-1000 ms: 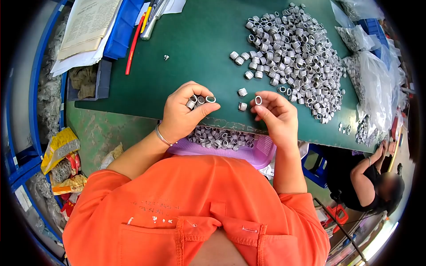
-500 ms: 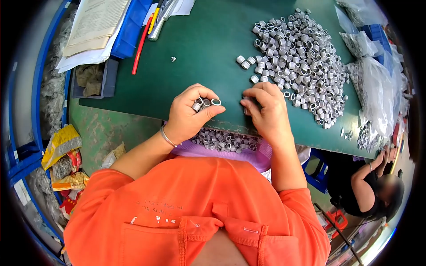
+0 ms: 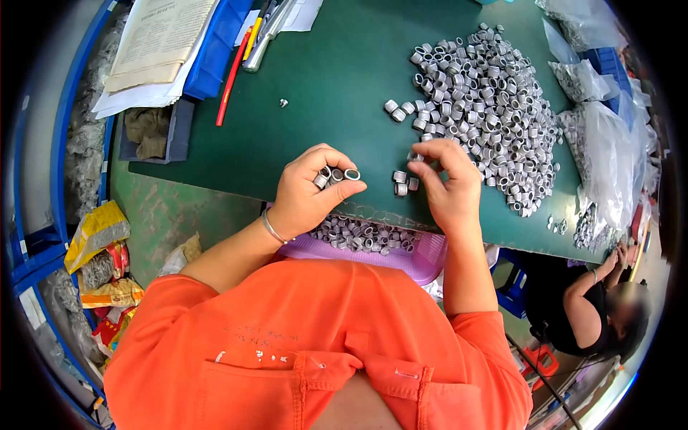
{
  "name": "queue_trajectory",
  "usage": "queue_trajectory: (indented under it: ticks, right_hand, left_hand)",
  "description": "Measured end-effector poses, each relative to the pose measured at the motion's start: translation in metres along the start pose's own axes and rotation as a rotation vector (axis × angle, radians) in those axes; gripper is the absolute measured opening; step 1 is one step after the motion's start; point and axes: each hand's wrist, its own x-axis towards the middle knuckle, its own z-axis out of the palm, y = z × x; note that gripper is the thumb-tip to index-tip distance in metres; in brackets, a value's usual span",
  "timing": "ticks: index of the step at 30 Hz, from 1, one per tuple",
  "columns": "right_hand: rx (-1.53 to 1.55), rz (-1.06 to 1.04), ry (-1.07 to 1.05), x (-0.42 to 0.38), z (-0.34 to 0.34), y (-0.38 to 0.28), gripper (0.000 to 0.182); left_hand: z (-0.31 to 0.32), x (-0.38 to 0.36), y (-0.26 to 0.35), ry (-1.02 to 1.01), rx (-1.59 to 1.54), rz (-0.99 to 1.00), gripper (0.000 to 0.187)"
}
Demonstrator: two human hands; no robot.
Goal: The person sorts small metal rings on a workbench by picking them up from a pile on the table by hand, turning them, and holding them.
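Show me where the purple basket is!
In the head view, the purple basket is near the middle, between the near edge of the green table and the orange shirt.

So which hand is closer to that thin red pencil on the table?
The left hand: it is to the pencil's right and closer to the person's body. The right hand is farther off, beside the big pile of metal rings.
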Motion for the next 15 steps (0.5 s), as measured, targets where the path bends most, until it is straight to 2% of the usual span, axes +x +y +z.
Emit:
queue_trajectory:
  ticks: [1, 3, 8, 15]
  right_hand:
    - [-0.004, 0.002, 0.0, -0.005, -0.001, -0.003, 0.019]
    - [0.692, 0.377, -0.077, -0.012, -0.004, -0.005, 0.016]
    - [0.859, 0.428, -0.117, -0.018, -0.006, -0.002, 0.02]
    - [0.863, 0.383, -0.086, -0.023, -0.007, -0.001, 0.02]
  left_hand:
    - [0.0, 0.0, -0.001, -0.005, 0.004, 0.01, 0.02]
    - [0.0, -0.001, 0.0, -0.009, -0.005, -0.009, 0.02]
    - [0.0, -0.001, 0.0, -0.011, -0.019, -0.019, 0.021]
    - [-0.001, -0.002, 0.0, -0.058, 0.005, -0.008, 0.018]
